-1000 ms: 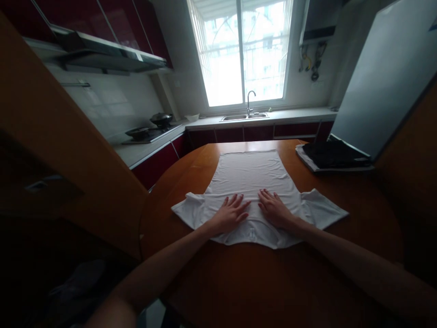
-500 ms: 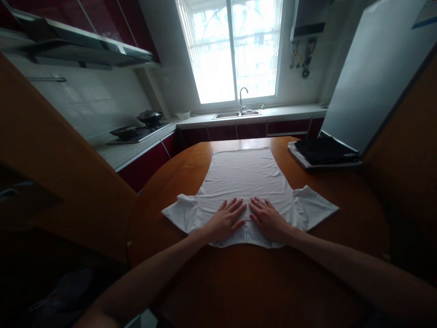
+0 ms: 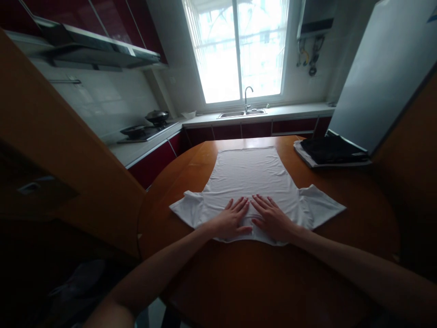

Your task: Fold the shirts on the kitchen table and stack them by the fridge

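Observation:
A white T-shirt (image 3: 251, 171) lies spread face down or face up, I cannot tell which, with its neck end nearest me and its hem at the far side. Its short sleeves stick out left and right, and the cloth has small wrinkles. My left hand (image 3: 232, 221) rests flat on the upper part of the shirt, fingers stretched and thumb apart. Beside it, my right hand (image 3: 273, 221) lies flat too, fingers pointing away from me. The fingertips of both hands are close together near the shirt's middle.
Under the shirt is a round-ended wooden table (image 3: 191, 166). A stack of folded dark and white clothes (image 3: 332, 150) sits at its back right, near the fridge (image 3: 382, 73). Beyond stand a counter with a sink (image 3: 235, 114) and a stove with pans (image 3: 157, 117).
The view has shifted, so everything sits slightly further right. My hands stay flat on the shirt and have slid a little, the left thumb now nearer the right hand.

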Tool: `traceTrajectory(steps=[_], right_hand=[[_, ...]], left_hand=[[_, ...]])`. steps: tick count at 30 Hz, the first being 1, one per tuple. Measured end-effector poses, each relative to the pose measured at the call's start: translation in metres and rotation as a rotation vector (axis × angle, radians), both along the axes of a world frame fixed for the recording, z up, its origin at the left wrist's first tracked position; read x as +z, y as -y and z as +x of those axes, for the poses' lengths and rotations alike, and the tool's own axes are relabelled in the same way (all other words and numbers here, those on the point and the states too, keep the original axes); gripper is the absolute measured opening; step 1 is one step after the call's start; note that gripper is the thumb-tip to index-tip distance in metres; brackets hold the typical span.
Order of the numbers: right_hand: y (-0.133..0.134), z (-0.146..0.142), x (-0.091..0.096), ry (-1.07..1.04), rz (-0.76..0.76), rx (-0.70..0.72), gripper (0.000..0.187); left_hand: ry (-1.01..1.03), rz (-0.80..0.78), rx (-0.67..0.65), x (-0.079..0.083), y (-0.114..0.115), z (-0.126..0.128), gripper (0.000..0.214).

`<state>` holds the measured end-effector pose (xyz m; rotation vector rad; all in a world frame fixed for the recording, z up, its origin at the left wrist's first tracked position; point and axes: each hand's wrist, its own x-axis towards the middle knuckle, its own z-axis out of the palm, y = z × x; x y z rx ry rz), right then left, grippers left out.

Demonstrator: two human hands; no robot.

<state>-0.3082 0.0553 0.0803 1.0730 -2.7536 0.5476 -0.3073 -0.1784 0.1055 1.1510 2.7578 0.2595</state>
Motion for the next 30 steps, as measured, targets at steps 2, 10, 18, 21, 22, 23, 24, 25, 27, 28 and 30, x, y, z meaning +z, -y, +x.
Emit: traceTrajectory(steps=[2,10,18,21,22,23,24,25,27,28,30], right_hand=[[0.0,0.002,0.001,0.017,0.021,0.034,0.066],[0.0,0.008,0.003,0.051,0.065,0.081,0.073],[0.002,0.004,0.002,0.006,0.035,0.022,0.058],[0.002,-0.001,0.0,-0.015,-0.021,-0.032,0.051],[0.002,-0.002,-0.001,-0.015,-0.035,-0.043,0.05],[0.002,-0.003,-0.003,-0.012,-0.047,-0.051,0.049],[0.002,-0.004,-0.004,-0.007,-0.057,-0.055,0.048],[0.002,-0.005,-0.004,-0.003,-0.066,-0.057,0.048],[0.003,-0.005,-0.005,0.003,-0.084,-0.055,0.05],[0.004,-0.005,-0.005,0.002,-0.094,-0.055,0.051],[0.005,-0.005,-0.005,0.0,-0.113,-0.055,0.052]], left_hand=[[0.019,-0.009,-0.027,0.001,0.002,-0.002,0.095],[0.023,0.019,-0.078,-0.002,0.007,-0.004,0.095],[-0.008,0.191,0.066,0.021,0.036,-0.026,0.074],[-0.138,0.242,0.294,0.033,0.073,-0.045,0.069],[-0.167,0.237,0.381,0.036,0.089,-0.051,0.069],[-0.177,0.217,0.475,0.039,0.105,-0.056,0.069],[-0.173,0.19,0.572,0.04,0.121,-0.061,0.07],[-0.161,0.167,0.672,0.041,0.137,-0.064,0.07],[-0.089,0.137,0.817,0.042,0.165,-0.068,0.067],[-0.036,0.131,0.868,0.041,0.176,-0.069,0.064],[0.063,0.134,0.939,0.04,0.194,-0.069,0.056]])
